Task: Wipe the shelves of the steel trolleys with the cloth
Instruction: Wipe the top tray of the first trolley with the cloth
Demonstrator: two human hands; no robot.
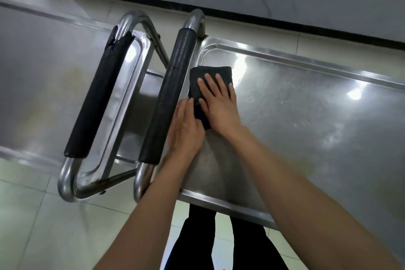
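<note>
- Wiping the top shelf (306, 127) of the right trolley is the step going on now, and it looks like only the start of the job.
- A dark folded cloth (207, 76) lies flat on that shelf, in the far left corner, just beside the black padded handle (173, 85).
- On top of the cloth rests the right hand (219, 103), its fingers straight and spread, pressing down and not curled round anything.
- At the near edge of the cloth sits the left hand (186, 127), fingers laid flat and close together. It touches the cloth, but I cannot tell if it pinches it.
- To wipe well, keep the palm flat so the whole cloth rubs the steel.
- Push in long rows from the handle end toward the right, so no strip is missed.
- Run the cloth along the raised rim, since dirt may hide in that groove.
- Mind the handle, because knuckles could bump it in this corner.
- A second trolley (54, 72) stands to the left with its own torn padded handle (103, 96). Its shelf shows a yellowish smear, so it likely needs wiping too.
</note>
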